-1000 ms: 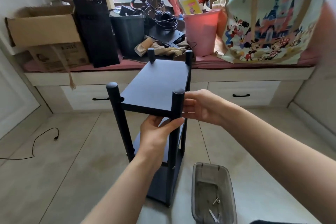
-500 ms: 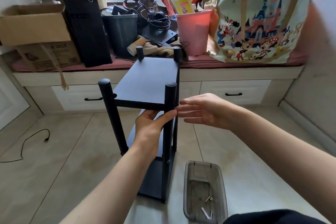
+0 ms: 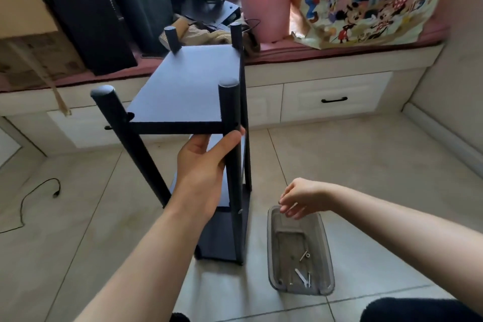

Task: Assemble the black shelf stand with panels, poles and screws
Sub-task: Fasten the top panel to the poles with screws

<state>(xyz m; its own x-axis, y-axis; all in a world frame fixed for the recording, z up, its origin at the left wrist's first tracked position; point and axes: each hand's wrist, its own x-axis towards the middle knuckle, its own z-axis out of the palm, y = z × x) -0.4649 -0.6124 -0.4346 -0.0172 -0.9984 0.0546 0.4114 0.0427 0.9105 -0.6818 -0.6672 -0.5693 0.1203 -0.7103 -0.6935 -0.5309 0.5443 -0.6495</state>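
Two hands work: the left hand [image 3: 206, 162] grips the near right pole [image 3: 231, 138] of the stand [image 3: 188, 91] on the floor; the right hand [image 3: 300, 197], fingers loosely curled, hovers over the tray [image 3: 326, 251] of screws [image 3: 304, 255].

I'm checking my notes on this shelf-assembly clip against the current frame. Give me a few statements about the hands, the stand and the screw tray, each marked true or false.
1. The left hand grips the near right pole just under the top panel. True.
2. The right hand rests on the top panel. False: it hovers over the far end of the grey tray, fingers loosely curled.
3. The tray stands on the floor to the right of the stand. True.
4. The tray holds nothing. False: screws lie in its near half.
5. All four pole tops rise above the top panel. True.
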